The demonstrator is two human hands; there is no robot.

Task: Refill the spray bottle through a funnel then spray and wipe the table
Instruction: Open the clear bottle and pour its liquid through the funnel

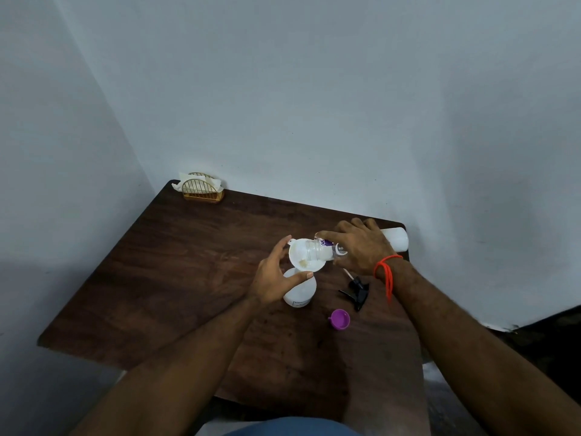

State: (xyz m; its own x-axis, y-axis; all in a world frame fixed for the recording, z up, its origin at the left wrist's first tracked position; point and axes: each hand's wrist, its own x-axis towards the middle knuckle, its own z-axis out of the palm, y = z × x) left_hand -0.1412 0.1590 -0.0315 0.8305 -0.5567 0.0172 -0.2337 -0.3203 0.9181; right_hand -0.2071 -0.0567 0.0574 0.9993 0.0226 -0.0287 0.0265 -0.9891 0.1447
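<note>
Pouring from the small bottle into the funnel on the spray bottle

I see my right hand [361, 245] with its fingers curled round a small clear bottle [325, 248] that has a purple label, tipped sideways so its mouth sits over the white funnel [303, 258]. The funnel stands in the top of the white spray bottle [300, 292], which is upright near the middle of the dark wooden table [176, 262]. My left hand [276, 276] curls round the funnel, with the thumb on its near rim. The black spray head [356, 292] lies on the table just right of the spray bottle, and a purple cap [339, 319] lies near it. A gold napkin holder [202, 188] sits at the far left corner.
</note>
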